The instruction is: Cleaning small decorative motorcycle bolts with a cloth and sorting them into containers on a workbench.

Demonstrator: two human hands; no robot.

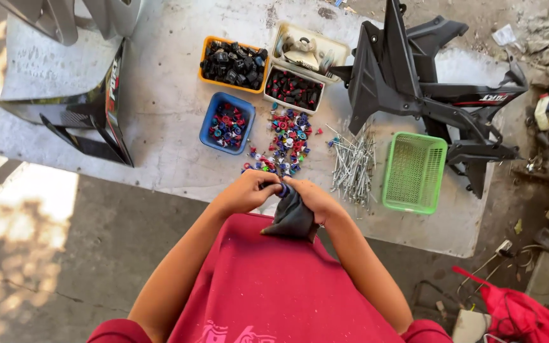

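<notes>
Dark cloth [292, 219] hung at lower centre of the frame, pinched by the right hand [316, 198]; the left hand [249, 190] pressed a small blue piece [283, 188] against it, below the scattered coloured caps [287, 143] on the table [160, 108].

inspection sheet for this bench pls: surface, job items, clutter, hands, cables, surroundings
Surface: pale, stained table outdoors, partly in sun.
Job's things: dark rag and a small blue part, held at the near table edge.
Clutter: loose pile of coloured small parts; blue tray; orange tray; two pale trays; heap of metal pins; empty green basket; black body panels.
Grippers: left hand pinches the part; right hand grips the rag.
Cables: thin wires on the ground to the right.
Surroundings: concrete floor, red cloth, scattered scrap.
</notes>
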